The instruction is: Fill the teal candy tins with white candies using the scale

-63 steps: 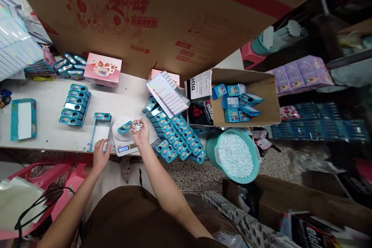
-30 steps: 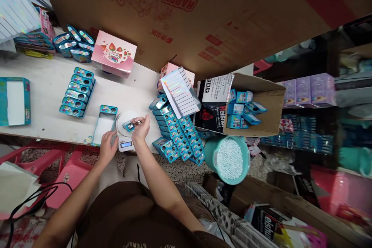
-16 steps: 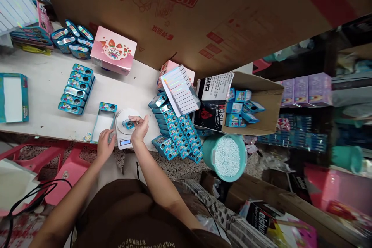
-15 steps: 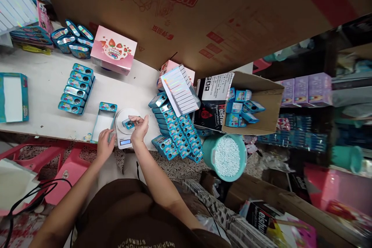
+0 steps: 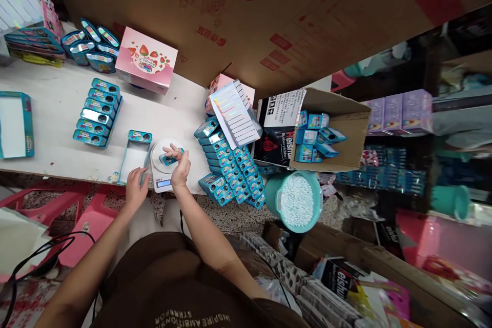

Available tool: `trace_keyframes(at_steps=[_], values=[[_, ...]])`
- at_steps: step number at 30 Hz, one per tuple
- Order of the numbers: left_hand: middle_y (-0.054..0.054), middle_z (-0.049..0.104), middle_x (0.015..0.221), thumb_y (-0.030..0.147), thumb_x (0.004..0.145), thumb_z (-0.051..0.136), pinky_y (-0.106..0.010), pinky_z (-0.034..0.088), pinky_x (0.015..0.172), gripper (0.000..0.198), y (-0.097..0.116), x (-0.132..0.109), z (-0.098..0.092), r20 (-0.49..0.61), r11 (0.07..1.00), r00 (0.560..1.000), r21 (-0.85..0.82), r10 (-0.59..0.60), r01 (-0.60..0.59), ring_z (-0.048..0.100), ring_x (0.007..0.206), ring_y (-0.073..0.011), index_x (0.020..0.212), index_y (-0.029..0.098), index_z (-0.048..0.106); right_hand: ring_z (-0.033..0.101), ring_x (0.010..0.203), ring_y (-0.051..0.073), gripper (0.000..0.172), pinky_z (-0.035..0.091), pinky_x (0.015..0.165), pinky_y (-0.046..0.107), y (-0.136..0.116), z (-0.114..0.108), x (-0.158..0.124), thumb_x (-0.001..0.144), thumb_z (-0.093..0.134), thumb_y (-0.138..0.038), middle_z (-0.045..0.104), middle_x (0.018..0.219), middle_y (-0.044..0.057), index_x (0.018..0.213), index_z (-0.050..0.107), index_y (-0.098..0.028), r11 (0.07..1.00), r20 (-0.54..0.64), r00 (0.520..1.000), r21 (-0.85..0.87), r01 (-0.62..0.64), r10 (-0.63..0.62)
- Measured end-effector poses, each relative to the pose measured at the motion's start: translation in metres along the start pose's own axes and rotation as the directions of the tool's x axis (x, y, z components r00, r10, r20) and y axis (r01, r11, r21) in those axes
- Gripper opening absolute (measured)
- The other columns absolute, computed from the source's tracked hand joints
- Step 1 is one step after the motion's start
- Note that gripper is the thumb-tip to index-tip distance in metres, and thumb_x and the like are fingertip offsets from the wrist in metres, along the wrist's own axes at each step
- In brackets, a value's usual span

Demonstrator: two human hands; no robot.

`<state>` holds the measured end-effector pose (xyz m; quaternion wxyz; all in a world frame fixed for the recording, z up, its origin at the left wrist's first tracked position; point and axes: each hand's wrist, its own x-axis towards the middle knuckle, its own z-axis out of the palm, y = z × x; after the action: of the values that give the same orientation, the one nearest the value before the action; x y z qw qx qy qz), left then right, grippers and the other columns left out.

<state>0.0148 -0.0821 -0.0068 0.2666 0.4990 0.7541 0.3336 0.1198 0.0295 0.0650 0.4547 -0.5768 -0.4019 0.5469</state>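
A small white scale (image 5: 160,163) stands at the front edge of the white table (image 5: 57,107). On its pan lies a little blue tin (image 5: 167,159). My right hand (image 5: 178,164) is over the pan with its fingers curled onto the tin. My left hand (image 5: 135,186) rests at the table edge beside the scale, touching the near end of an open blue tray (image 5: 132,160); its fingers look bent. Right of the scale lies a long heap of several blue tins (image 5: 230,174).
A teal bucket of white pellets (image 5: 296,201) sits on the floor to the right. Behind it is an open carton of blue packs (image 5: 330,133). A row of tins (image 5: 96,119), a pink box (image 5: 146,64) and holographic sheets (image 5: 234,113) lie on the table. Pink stools (image 5: 88,225) stand below.
My right hand, which held white pellets above the tin 2 s ago, has come down onto the tin on the scale. My left hand stays by the tray.
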Motion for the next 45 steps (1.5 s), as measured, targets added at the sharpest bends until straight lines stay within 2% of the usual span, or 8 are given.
trace_keyframes(at_steps=[7, 15, 21, 32, 35, 39, 41, 45], values=[[-0.01, 0.061, 0.103, 0.036, 0.086, 0.045, -0.04, 0.041, 0.094, 0.027, 0.001, -0.002, -0.003, 0.021, 1.0, 1.0, 0.021, -0.008, 0.008, 0.053, 0.105, -0.0231, 0.104, 0.019, 0.057, 0.057, 0.108, 0.019, 0.054, 0.036, 0.1, 0.037, -0.01, -0.019, 0.001, 0.089, 0.022, -0.046, 0.071, 0.089, 0.004, 0.071, 0.066, -0.02, 0.999, -0.065, 0.997, 0.019, 0.049, -0.048], [-0.009, 0.061, 0.102, 0.037, 0.085, 0.045, -0.039, 0.041, 0.094, 0.027, 0.008, 0.007, -0.011, 0.007, 0.999, 1.0, 0.036, -0.006, 0.006, 0.053, 0.104, -0.0228, 0.102, 0.019, 0.057, 0.061, 0.093, 0.017, 0.053, 0.038, 0.096, 0.035, -0.009, -0.097, -0.012, 0.089, 0.023, -0.046, 0.07, 0.088, 0.005, 0.077, 0.067, -0.018, 0.985, -0.216, 0.971, -0.157, 0.071, -0.105], [-0.01, 0.061, 0.103, 0.036, 0.086, 0.044, -0.038, 0.041, 0.093, 0.028, 0.036, 0.036, -0.012, -0.034, 0.997, 0.997, 0.045, 0.064, -0.062, 0.053, 0.103, -0.0223, 0.102, 0.018, 0.058, 0.061, 0.086, 0.019, 0.053, 0.041, 0.09, 0.035, 0.004, -0.161, -0.04, 0.089, 0.026, -0.047, 0.069, 0.085, 0.008, 0.077, 0.067, -0.016, 0.97, -0.345, 0.935, -0.242, -0.009, -0.077], [-0.01, 0.062, 0.106, 0.036, 0.085, 0.046, -0.037, 0.04, 0.096, 0.029, 0.089, 0.076, -0.021, -0.128, 0.983, 0.977, 0.088, 0.172, -0.162, 0.054, 0.105, -0.0207, 0.102, 0.016, 0.059, 0.06, 0.082, 0.019, 0.047, 0.043, 0.084, 0.034, 0.019, -0.232, -0.059, 0.086, 0.033, -0.047, 0.067, 0.082, 0.009, 0.077, 0.065, -0.014, 0.964, -0.505, 0.858, -0.262, -0.047, -0.096], [-0.01, 0.063, 0.104, 0.037, 0.084, 0.047, -0.039, 0.042, 0.095, 0.031, 0.097, 0.073, -0.026, -0.171, 0.983, 0.971, 0.104, 0.169, -0.153, 0.055, 0.102, -0.0222, 0.102, 0.016, 0.06, 0.058, 0.084, 0.019, 0.044, 0.044, 0.082, 0.033, 0.026, -0.286, -0.037, 0.081, 0.038, -0.049, 0.065, 0.087, 0.01, 0.085, 0.063, -0.013, 0.949, -0.642, 0.755, -0.302, -0.088, -0.134], [-0.007, 0.063, 0.101, 0.038, 0.082, 0.047, -0.045, 0.044, 0.093, 0.031, 0.1, 0.062, -0.025, -0.237, 0.987, 0.967, 0.148, 0.091, -0.056, 0.056, 0.1, -0.0246, 0.104, 0.02, 0.06, 0.057, 0.088, 0.022, 0.047, 0.042, 0.083, 0.035, 0.022, -0.394, -0.003, 0.077, 0.043, -0.05, 0.064, 0.093, 0.015, 0.093, 0.061, -0.01, 0.866, -0.808, 0.554, -0.411, -0.285, -0.201], [-0.005, 0.063, 0.101, 0.039, 0.082, 0.047, -0.046, 0.045, 0.091, 0.03, 0.102, 0.051, -0.022, -0.254, 0.985, 0.966, 0.174, 0.047, -0.002, 0.056, 0.097, -0.0249, 0.104, 0.023, 0.059, 0.055, 0.095, 0.025, 0.048, 0.04, 0.087, 0.037, 0.016, -0.445, 0.012, 0.076, 0.047, -0.048, 0.062, 0.101, 0.019, 0.099, 0.06, -0.008, 0.756, -0.794, 0.551, -0.52, -0.396, -0.257], [-0.007, 0.063, 0.103, 0.039, 0.081, 0.047, -0.047, 0.045, 0.09, 0.031, 0.111, 0.025, -0.016, -0.292, 0.971, 0.956, 0.225, -0.006, 0.075, 0.056, 0.097, -0.0255, 0.104, 0.021, 0.059, 0.046, 0.11, 0.03, 0.057, 0.033, 0.095, 0.041, 0.019, -0.514, 0.04, 0.075, 0.054, -0.043, 0.054, 0.116, 0.027, 0.115, 0.052, -0.001, 0.579, -0.681, 0.68, -0.68, -0.451, -0.271]])
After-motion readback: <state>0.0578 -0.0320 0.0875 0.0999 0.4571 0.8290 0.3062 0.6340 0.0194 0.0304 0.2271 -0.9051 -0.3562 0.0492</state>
